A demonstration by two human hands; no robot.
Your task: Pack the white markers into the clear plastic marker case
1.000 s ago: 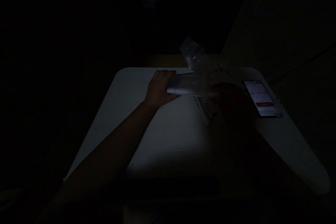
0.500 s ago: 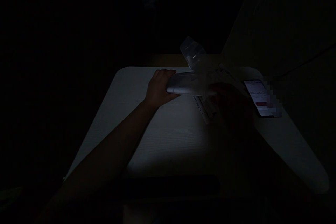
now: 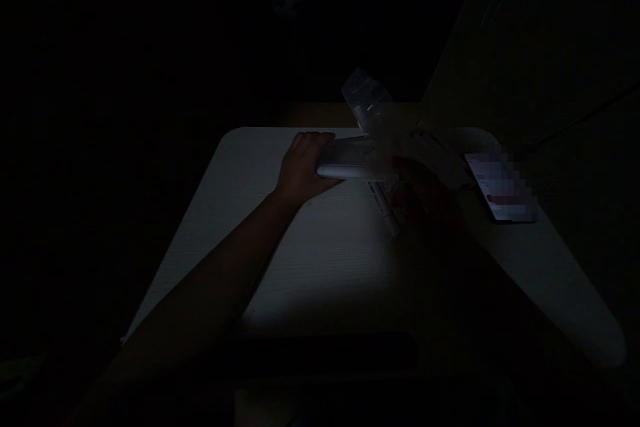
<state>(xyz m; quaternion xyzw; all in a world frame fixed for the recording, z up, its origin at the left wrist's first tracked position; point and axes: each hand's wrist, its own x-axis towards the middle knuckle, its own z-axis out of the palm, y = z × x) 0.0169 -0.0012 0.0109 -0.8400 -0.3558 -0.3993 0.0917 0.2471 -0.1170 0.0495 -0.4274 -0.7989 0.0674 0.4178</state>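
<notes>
Over the white surface [image 3: 310, 247] in this near-dark room, my left fingers [image 3: 314, 138] wrap one end of the pale case [image 3: 345, 160], but I cannot tell whether my shadowed right fingers [image 3: 401, 165] hold anything; fumbling blind could scatter the pen-like sticks [image 3: 384, 209] beside it.

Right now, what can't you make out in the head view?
All in the head view:
Case: left end covered by the left hand; right end lost in shadow.
Right hand: fingertips too dark to tell what they grip or touch.
Pens: markings too small and dim to read.
Phone: part of the screen masked by pixel blocks.
</notes>
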